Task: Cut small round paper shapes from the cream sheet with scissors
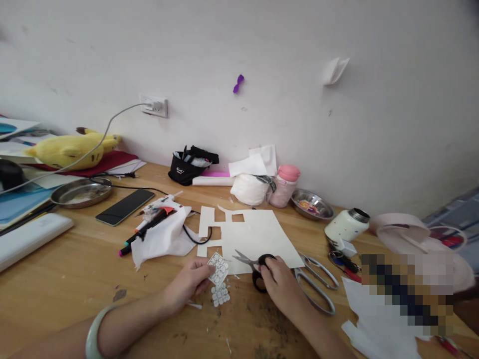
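Observation:
Between thumb and fingers, my left hand [196,279] pinches a small white paper piece [218,269] printed with rounded outlines. Just below it lies a cut-out paper shape [220,295] with similar rounded outlines. My right hand [279,284] is closed round the black handles of a small pair of scissors [249,260], whose blades are parted and point left toward the paper piece. Under the blades spreads a large cream sheet of paper [258,234] with notches cut from its left side. Beside my right hand rests a larger pair of grey-handled scissors [318,289].
Left are a glue gun [164,202], markers [147,227], white tissue [164,237], a phone [125,206] and a metal dish [80,192]. At the back stand a black pouch [183,169] and a pink-lidded bottle [285,187]. A cream flask [346,224] lies right, near torn paper [368,319].

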A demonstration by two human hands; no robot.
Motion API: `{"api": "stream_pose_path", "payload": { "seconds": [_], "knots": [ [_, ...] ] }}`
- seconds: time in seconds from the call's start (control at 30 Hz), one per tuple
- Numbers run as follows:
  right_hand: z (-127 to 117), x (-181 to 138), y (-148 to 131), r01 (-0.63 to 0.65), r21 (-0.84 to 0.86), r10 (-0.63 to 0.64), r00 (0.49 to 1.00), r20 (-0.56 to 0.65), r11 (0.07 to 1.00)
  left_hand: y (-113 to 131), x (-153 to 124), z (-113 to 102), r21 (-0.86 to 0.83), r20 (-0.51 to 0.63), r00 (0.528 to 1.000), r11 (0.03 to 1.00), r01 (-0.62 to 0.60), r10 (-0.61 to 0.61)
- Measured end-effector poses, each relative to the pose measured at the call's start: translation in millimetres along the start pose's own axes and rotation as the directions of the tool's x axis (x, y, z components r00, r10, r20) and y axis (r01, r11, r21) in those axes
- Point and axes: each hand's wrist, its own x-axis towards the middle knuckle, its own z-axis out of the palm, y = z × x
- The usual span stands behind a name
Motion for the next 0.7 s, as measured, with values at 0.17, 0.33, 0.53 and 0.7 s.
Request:
{"api": "stream_pose_path", "payload": {
  "seconds": [0.17,0.33,0.53,0.7],
  "knots": [
    [2,4,1,0.071,-0.170,-0.077,0.997,-0.027,0.983,0,0,1,-0.002,-0.002,1.000,1.000,-0.001,0.001],
    [-2,6,-2,0.068,-0.281,-0.086,0.995,-0.055,0.957,2,-1,3,-0.001,0.019,1.000,1.000,-0.011,0.011],
    [-17,19,-12,-0.090,-0.377,0.119,0.991,0.054,0.922,4,0,3,0.004,0.015,1.000,1.000,-0.008,0.008],
    [-32,30,-13,-0.059,-0.345,0.100,0.990,0.101,0.937,4,0,3,0.007,-0.003,1.000,1.000,-0.008,0.008]
  ]
}}
